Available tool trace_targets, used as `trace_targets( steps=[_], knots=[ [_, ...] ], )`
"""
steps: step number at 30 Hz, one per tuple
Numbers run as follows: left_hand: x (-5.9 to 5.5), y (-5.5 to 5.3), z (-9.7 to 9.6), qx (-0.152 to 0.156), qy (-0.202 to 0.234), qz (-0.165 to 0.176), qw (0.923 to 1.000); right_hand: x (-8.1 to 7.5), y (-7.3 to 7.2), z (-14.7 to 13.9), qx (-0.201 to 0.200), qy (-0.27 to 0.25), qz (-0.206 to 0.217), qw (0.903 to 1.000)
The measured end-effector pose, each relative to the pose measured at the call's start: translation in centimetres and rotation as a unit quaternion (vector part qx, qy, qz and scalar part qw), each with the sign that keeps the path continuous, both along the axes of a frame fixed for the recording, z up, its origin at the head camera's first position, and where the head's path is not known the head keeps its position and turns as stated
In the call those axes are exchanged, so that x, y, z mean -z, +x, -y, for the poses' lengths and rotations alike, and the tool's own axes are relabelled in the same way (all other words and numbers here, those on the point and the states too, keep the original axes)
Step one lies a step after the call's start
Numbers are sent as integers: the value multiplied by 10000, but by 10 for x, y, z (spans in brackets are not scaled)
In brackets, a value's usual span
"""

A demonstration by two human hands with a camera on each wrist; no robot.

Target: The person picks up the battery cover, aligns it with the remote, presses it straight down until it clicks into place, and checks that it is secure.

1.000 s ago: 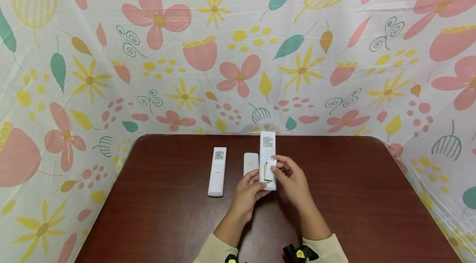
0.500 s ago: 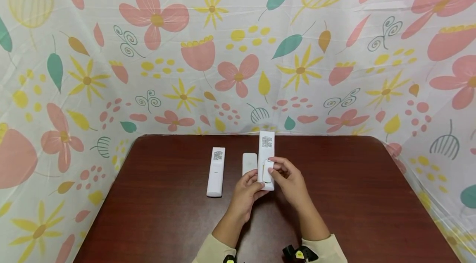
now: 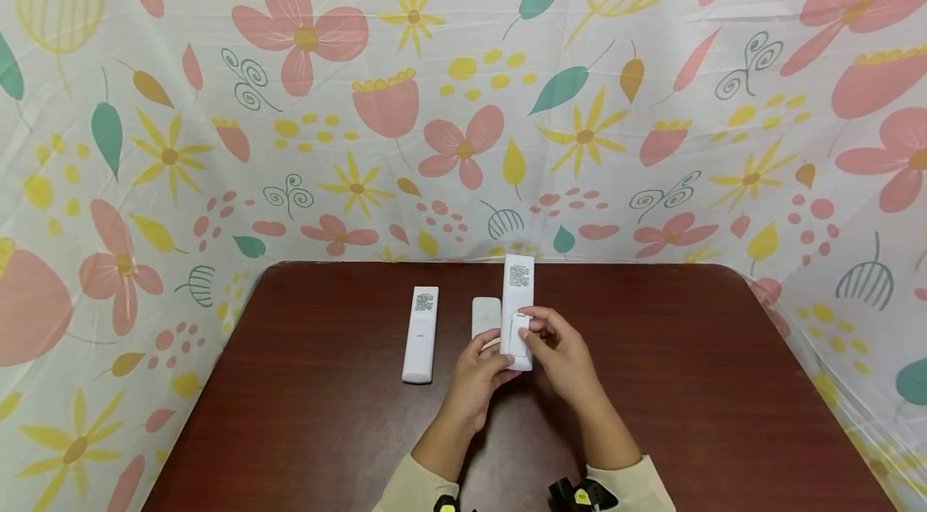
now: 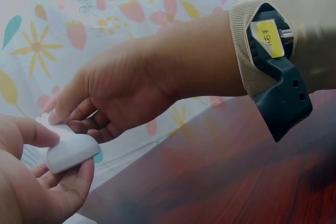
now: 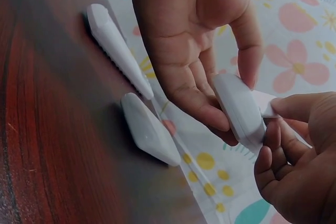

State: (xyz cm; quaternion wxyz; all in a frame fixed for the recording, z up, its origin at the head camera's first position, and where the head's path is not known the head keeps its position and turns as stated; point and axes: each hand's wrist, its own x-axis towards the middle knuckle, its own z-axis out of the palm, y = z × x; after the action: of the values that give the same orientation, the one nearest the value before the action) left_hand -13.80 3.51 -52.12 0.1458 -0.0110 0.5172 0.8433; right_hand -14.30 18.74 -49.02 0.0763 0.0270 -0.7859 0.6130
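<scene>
My left hand holds a white remote control by its lower end, thumb on the back face. The printed label on that back is turned up. My right hand pinches the battery cover, which lies over the battery compartment; whether it sits flush I cannot tell. In the left wrist view the rounded end of the remote control rests between the left thumb and fingers. From the right wrist, the cover's edge shows between the right thumb and fingers, tilted off the remote.
Two more white remotes lie on the dark wooden table: one remote face down at the left, a shorter one right beside the left hand. A floral cloth hangs behind the table and along its sides.
The right hand has brought the battery cover left and down over the compartment, hiding the battery seen earlier. The left hand keeps its hold on the remote control.
</scene>
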Motion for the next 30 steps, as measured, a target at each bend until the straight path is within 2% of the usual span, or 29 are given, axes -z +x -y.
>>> trace_targets(
  steps=[7,10,16,30],
  knots=[
    [2,-1,1,0,-48,25,10000,-29,12,8,-14,188,103,9998],
    [2,-1,1,-6,-54,38,10000,-34,15,9,7,271,89,9996],
    [-2,1,0,-23,-94,29,9999,-29,13,9,33,322,-89,9994],
    [0,0,2,-12,-187,48,9998,-29,12,9,38,442,28,9990]
  ],
)
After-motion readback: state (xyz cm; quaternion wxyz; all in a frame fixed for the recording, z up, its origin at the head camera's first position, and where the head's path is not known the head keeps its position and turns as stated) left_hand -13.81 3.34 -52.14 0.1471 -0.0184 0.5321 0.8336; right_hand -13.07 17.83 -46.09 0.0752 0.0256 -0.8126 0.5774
